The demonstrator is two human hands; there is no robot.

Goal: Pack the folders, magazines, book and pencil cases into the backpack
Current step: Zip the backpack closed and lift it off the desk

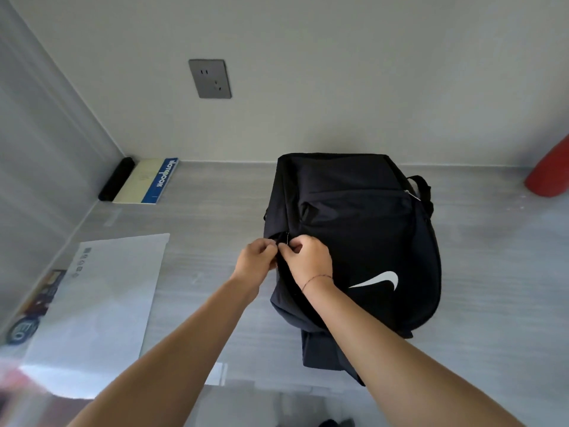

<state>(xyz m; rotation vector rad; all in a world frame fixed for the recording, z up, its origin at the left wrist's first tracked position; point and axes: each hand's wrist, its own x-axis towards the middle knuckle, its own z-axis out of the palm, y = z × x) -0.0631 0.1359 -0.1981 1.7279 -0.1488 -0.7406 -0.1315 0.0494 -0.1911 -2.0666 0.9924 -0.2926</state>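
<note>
A black backpack [363, 229] with a white swoosh lies flat on the grey surface [492, 257], just to the 3 o'clock side of the middle of the view, its top towards the wall at 12 o'clock. Both hands meet at the bag's 9 o'clock edge. The left hand [255, 260] has its fingers curled and pinches the fabric there. The right hand [308, 260], touching it from the 3 o'clock side, pinches the same spot along the zip line; whether a zip pull sits between its fingertips I cannot tell.

At the bag's 10 o'clock, against the wall, lies a notebook [147, 183] with a blue spine strip, and a black pencil case [116, 179] touches its 9 o'clock side. At 8 o'clock a clear folder [104, 303] lies partly over a colourful magazine [37, 303]. A grey wall socket [210, 78] sits at 11 o'clock, and a red object [551, 171] stands at 2 o'clock, cut by the frame.
</note>
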